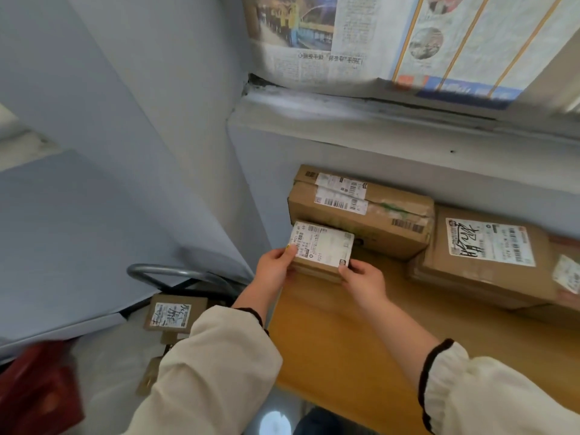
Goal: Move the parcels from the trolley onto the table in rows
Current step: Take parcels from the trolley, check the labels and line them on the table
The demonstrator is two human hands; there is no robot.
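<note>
1. Left of the light wooden table (339,346), the grey tubular-handled trolley (175,274) carries a flat brown cardboard parcel (174,315).
2. Left hand (276,265) and right hand (361,276) grip the small white-labelled brown parcel (320,249) over the table's left part.
3. At the table's far side, a long brown carton (361,215) lies beside a square labelled carton (483,255).

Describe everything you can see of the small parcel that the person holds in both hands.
The small parcel is a flat brown cardboard box, its top almost wholly covered by a white shipping label with barcodes and small print. It faces label up. The left hand grips its near left corner, the right hand its near right corner. It sits low over the wooden table, right before a longer cardboard box; whether it touches either cannot be told.
</note>
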